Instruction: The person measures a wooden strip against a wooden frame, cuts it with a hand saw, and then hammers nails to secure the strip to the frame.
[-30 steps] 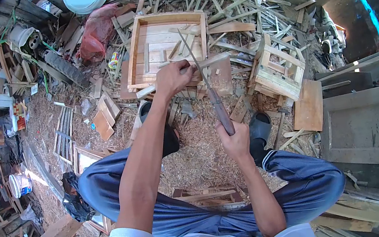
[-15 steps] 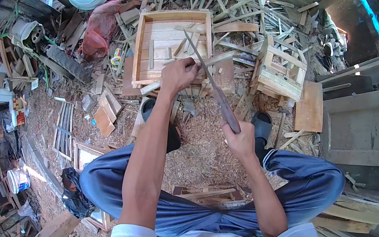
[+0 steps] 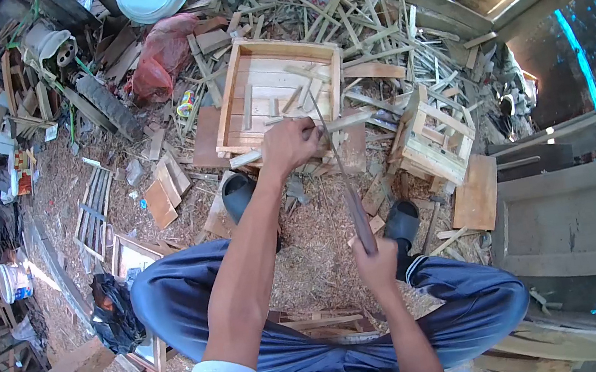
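My right hand (image 3: 377, 262) is closed round the rear end of a handsaw (image 3: 356, 212), a long narrow tapering blade with a dark grip; its teeth are too small to see. The blade points away from me and crosses a pale wooden strip (image 3: 355, 118) just right of my left hand. My left hand (image 3: 291, 145) pinches that strip near the front edge of a shallow wooden box (image 3: 223, 132). Several short wood pieces (image 3: 273, 106) lie inside the box. My fingers partly hide the strip's left end.
Right of the box stands a small wooden frame (image 3: 430, 152), with a flat board (image 3: 476, 195) beside it. Scrap sticks (image 3: 376, 38) pile up behind. A red plastic bag (image 3: 162, 60) and a slatted rack (image 3: 94, 207) are at left. Sawdust covers the floor.
My right hand has drawn the handsaw back toward me, its tip now nearer the strip. My left hand still holds the strip. The whole view has shifted slightly.
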`<state>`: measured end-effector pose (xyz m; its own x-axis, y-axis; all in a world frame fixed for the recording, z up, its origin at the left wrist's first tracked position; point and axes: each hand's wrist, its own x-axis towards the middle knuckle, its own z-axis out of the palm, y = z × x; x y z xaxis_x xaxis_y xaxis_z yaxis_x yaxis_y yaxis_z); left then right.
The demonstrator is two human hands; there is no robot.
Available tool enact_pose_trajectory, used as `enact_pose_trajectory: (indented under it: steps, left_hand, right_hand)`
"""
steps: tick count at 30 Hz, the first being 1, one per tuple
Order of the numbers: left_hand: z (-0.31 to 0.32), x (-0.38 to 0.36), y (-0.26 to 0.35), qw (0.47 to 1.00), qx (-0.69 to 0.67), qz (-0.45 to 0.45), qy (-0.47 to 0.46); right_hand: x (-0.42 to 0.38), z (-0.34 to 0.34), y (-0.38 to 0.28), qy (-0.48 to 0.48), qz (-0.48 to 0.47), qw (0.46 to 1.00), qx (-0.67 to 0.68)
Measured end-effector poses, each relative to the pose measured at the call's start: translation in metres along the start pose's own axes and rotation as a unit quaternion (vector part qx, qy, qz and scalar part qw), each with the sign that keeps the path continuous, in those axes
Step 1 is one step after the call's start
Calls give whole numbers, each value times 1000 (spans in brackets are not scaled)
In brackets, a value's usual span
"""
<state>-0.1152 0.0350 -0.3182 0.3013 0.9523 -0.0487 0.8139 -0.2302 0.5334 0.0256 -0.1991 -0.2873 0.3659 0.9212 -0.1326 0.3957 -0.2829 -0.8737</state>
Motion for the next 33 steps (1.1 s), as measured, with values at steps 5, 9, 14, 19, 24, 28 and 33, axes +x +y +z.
enact_pose_trajectory:
  steps: [5, 9, 14, 19, 24, 28, 33]
  left_hand:
    - [8, -2, -2, 1000, 2, 16, 22]
    - [6, -1, -3, 999, 6, 29, 26]
    - [5, -1, 0, 1000, 20, 13, 9]
    - [0, -2, 3, 1000, 3, 8, -18]
    - [3, -2, -1, 1000, 14, 9, -9]
    - [5, -5, 1, 1000, 27, 11, 8]
    - [0, -1, 7, 1000, 24, 12, -12]
  right_hand:
    - [0, 12, 12, 5, 53, 998, -23]
    - [55, 26, -20, 11, 52, 998, -15]
    - [-23, 2, 18, 19, -4, 1000, -12]
    - [37, 18, -17, -5, 48, 998, -38]
    - [32, 15, -16, -3, 25, 999, -46]
    - [-24, -9, 2, -26, 51, 998, -35]
    - [73, 26, -22, -18, 63, 998, -9]
